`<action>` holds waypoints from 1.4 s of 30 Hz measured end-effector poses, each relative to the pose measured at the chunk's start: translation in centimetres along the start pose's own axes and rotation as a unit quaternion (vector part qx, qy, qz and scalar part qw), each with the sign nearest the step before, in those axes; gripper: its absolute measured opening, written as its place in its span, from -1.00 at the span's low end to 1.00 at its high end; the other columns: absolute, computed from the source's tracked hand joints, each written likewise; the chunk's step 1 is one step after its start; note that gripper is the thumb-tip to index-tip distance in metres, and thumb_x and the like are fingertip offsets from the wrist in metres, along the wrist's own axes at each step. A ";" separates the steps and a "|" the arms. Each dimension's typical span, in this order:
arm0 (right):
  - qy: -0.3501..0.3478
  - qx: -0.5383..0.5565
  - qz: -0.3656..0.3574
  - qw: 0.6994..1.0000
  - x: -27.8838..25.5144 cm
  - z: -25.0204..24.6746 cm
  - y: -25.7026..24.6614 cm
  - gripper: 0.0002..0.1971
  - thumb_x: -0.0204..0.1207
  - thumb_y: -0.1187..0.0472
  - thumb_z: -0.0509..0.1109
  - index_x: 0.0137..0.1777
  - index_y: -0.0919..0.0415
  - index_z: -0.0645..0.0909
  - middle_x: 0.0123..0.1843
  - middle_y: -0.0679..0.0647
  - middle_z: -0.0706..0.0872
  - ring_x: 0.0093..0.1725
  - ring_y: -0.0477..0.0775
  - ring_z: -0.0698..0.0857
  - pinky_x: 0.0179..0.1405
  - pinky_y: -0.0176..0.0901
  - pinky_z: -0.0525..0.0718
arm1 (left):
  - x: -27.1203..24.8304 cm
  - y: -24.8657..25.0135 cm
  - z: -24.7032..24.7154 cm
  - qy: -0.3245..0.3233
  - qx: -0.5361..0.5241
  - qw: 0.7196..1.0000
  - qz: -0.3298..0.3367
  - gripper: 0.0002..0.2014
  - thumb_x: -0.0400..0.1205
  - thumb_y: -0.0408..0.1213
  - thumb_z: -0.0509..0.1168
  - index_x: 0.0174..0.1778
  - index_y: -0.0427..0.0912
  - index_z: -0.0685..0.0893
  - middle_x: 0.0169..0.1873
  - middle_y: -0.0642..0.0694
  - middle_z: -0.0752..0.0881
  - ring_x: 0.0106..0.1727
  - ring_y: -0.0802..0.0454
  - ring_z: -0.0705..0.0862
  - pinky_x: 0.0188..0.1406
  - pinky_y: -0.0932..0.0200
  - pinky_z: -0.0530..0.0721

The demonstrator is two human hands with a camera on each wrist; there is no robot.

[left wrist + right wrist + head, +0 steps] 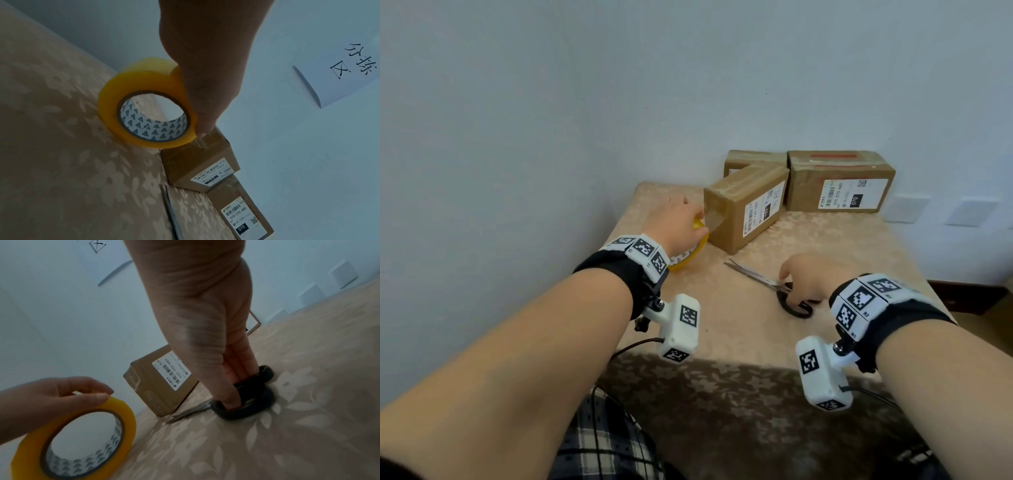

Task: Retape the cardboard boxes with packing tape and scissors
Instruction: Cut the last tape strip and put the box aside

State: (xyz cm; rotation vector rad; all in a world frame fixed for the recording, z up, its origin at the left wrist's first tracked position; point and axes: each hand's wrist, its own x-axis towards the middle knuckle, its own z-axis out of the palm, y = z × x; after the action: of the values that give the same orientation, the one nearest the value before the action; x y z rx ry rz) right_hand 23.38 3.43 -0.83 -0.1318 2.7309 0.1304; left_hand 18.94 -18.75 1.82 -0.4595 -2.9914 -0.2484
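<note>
My left hand (679,221) grips a yellow roll of packing tape (688,258) standing on edge at the table's left. A clear strip (203,142) runs from the roll to the end face of the nearest cardboard box (746,209). In the left wrist view the tape roll (144,104) sits under my thumb, right beside the box (197,164). My right hand (803,277) holds the black handles of the scissors (792,305), which lie flat on the cloth. In the right wrist view my fingers (232,395) are pushed into the scissors' loops (252,408).
Two more taped boxes stand against the back wall, one behind the near box (753,159) and one to the right (839,181). The table (842,246) has a beige floral cloth. Walls close in at the back and left. A paper sign (349,78) hangs on the wall.
</note>
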 end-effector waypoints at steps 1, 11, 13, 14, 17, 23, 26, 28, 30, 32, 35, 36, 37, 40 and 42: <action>0.008 -0.004 -0.003 1.000 0.0 -0.1 -0.1 -0.57 0.49 0.21 0.45 0.37 0.26 0.60 0.31 0.18 0.67 0.25 0.21 0.66 0.18 -0.06 0.67 | 0.1 0.0 -0.1 -0.006 -0.004 1.000 -0.001 -0.63 0.67 -0.02 0.20 0.36 -0.06 0.54 0.31 -0.14 0.50 0.31 -0.11 0.49 0.23 0.05 0.46; 0.015 0.293 0.008 0.956 -1.2 -3.8 2.2 -0.37 0.45 0.28 0.53 0.52 0.23 0.44 -0.21 0.03 0.82 -0.07 0.00 0.77 0.35 0.02 0.57 | 0.6 -0.1 -1.0 -0.024 -0.055 0.998 -0.011 -0.66 0.63 -0.05 0.29 0.27 -0.11 0.58 0.17 -0.08 0.66 0.13 -0.02 0.60 -0.05 0.20 0.46; -0.015 0.345 -0.001 0.938 -1.8 -4.0 2.6 -0.34 0.38 0.24 0.61 0.48 0.20 0.48 -0.17 0.12 0.85 -0.17 -0.01 0.78 0.32 -0.02 0.59 | 0.7 -0.2 -1.1 -0.022 -0.070 0.997 -0.013 -0.68 0.62 -0.06 0.31 0.24 -0.11 0.60 0.16 -0.08 0.66 0.12 -0.01 0.60 -0.04 0.20 0.46; -0.026 0.368 -0.008 0.930 -2.2 -4.1 2.6 -0.40 0.36 0.20 0.64 0.40 0.17 0.53 -0.15 0.15 0.84 -0.20 0.00 0.76 0.21 -0.09 0.62 | 0.6 -0.3 -1.1 -0.021 -0.075 0.997 -0.013 -0.69 0.61 -0.07 0.32 0.22 -0.11 0.61 0.16 -0.08 0.66 0.13 -0.01 0.60 -0.04 0.20 0.46; -0.031 0.422 -0.020 0.906 -3.6 -4.2 2.1 -0.68 0.44 0.03 0.54 0.12 0.14 0.66 -0.13 0.16 0.78 -0.20 -0.02 0.63 -0.18 -0.26 0.48 | 0.6 -0.3 -1.0 -0.020 -0.088 0.996 -0.011 -0.71 0.60 -0.08 0.33 0.19 -0.11 0.62 0.15 -0.08 0.66 0.14 -0.01 0.60 -0.03 0.20 0.45; -0.058 0.484 -0.019 0.873 -2.0 -3.9 0.3 -0.66 0.50 -0.16 0.39 0.11 0.05 0.62 -0.19 0.08 0.74 -0.19 -0.04 0.62 -0.08 -0.09 0.37 | 0.8 -0.2 -1.0 -0.026 -0.104 0.994 -0.009 -0.74 0.57 -0.17 0.33 0.15 -0.14 0.62 0.07 -0.09 0.67 0.03 -0.02 0.61 -0.09 0.19 0.48; -0.065 0.491 -0.039 0.868 -0.3 -3.7 -1.1 -0.52 0.49 -0.19 0.39 0.23 0.15 0.61 -0.20 0.07 0.74 -0.23 -0.07 0.62 -0.25 -0.16 0.35 | 1.3 -0.4 -0.9 -0.026 -0.120 0.992 -0.011 -0.81 0.54 -0.18 0.33 0.03 -0.12 0.60 -0.02 -0.10 0.68 -0.05 -0.02 0.62 -0.20 0.18 0.50; -0.058 0.497 -0.047 0.865 0.7 -3.6 -1.8 -0.50 0.50 -0.19 0.39 0.24 0.20 0.62 -0.19 0.07 0.74 -0.26 -0.09 0.63 -0.24 -0.16 0.35 | 1.5 -0.4 -0.9 -0.025 -0.125 0.992 -0.013 -0.82 0.53 -0.17 0.33 -0.01 -0.14 0.59 -0.06 -0.11 0.68 -0.06 -0.05 0.63 -0.22 0.15 0.51; -0.044 0.503 -0.054 0.861 1.6 -3.7 -2.4 -0.54 0.51 -0.18 0.39 0.17 0.21 0.64 -0.22 0.04 0.74 -0.36 -0.15 0.61 -0.27 -0.19 0.35 | 1.9 -0.7 -0.7 -0.017 -0.133 0.991 -0.016 -0.83 0.55 -0.15 0.31 -0.06 -0.16 0.60 -0.07 -0.14 0.70 -0.07 -0.07 0.64 -0.17 0.11 0.54; -0.034 0.508 -0.064 0.858 2.4 -3.8 -2.7 -0.59 0.52 -0.17 0.39 0.06 0.19 0.66 -0.29 0.01 0.73 -0.46 -0.20 0.59 -0.31 -0.22 0.33 | 2.6 -0.9 -0.5 -0.012 -0.135 0.990 -0.029 -0.83 0.62 -0.12 0.25 -0.08 -0.16 0.62 -0.09 -0.12 0.71 -0.07 -0.06 0.64 -0.17 0.10 0.51; -0.018 0.516 -0.072 0.853 3.5 -3.7 -2.6 -0.53 0.50 -0.18 0.41 0.10 0.27 0.67 -0.41 -0.02 0.70 -0.57 -0.22 0.56 -0.39 -0.26 0.31 | 3.7 -1.1 -0.8 -0.020 -0.120 0.991 -0.063 -0.88 0.66 -0.17 0.23 -0.15 -0.11 0.59 -0.10 -0.08 0.67 -0.07 0.01 0.59 -0.14 0.20 0.45; -0.017 0.515 -0.073 0.854 3.7 -3.6 -2.5 -0.49 0.50 -0.18 0.41 0.14 0.30 0.67 -0.43 -0.03 0.69 -0.56 -0.20 0.56 -0.41 -0.26 0.31 | 4.0 -1.1 -1.1 -0.027 -0.114 0.990 -0.076 -0.89 0.64 -0.19 0.25 -0.17 -0.11 0.59 -0.11 -0.07 0.66 -0.05 0.01 0.58 -0.10 0.20 0.48; -0.019 0.513 -0.072 0.855 4.0 -3.5 -2.4 -0.45 0.48 -0.19 0.42 0.16 0.32 0.66 -0.44 -0.02 0.68 -0.53 -0.16 0.56 -0.40 -0.26 0.33 | 4.4 -1.0 -1.3 -0.036 -0.109 0.989 -0.088 -0.90 0.62 -0.19 0.27 -0.16 -0.12 0.62 -0.11 -0.06 0.65 -0.02 0.01 0.59 -0.04 0.19 0.52; -0.030 0.520 -0.081 0.850 4.4 -3.0 -2.0 -0.27 0.32 -0.28 0.46 0.20 0.39 0.63 -0.44 0.04 0.65 -0.45 -0.04 0.54 -0.35 -0.20 0.35 | 5.1 -0.7 -1.8 -0.091 -0.118 0.978 -0.143 -0.82 0.50 -0.06 0.34 -0.12 -0.06 0.73 -0.06 -0.05 0.73 0.04 -0.02 0.67 0.17 0.03 0.65; -0.032 0.520 -0.095 0.848 4.5 -2.8 -1.8 -0.18 0.15 -0.35 0.46 0.16 0.39 0.63 -0.44 0.07 0.64 -0.43 0.01 0.52 -0.37 -0.17 0.34 | 5.4 -0.7 -1.7 -0.112 -0.169 0.963 -0.179 -0.83 0.44 -0.05 0.43 -0.20 -0.06 0.70 -0.14 -0.09 0.74 -0.09 -0.03 0.71 0.04 0.03 0.73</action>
State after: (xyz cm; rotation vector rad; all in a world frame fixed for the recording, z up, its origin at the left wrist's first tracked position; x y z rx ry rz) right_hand 18.40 1.03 -0.12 -0.0732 2.3176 -1.3365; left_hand 13.71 -18.18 4.09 0.0407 -3.2452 -0.7959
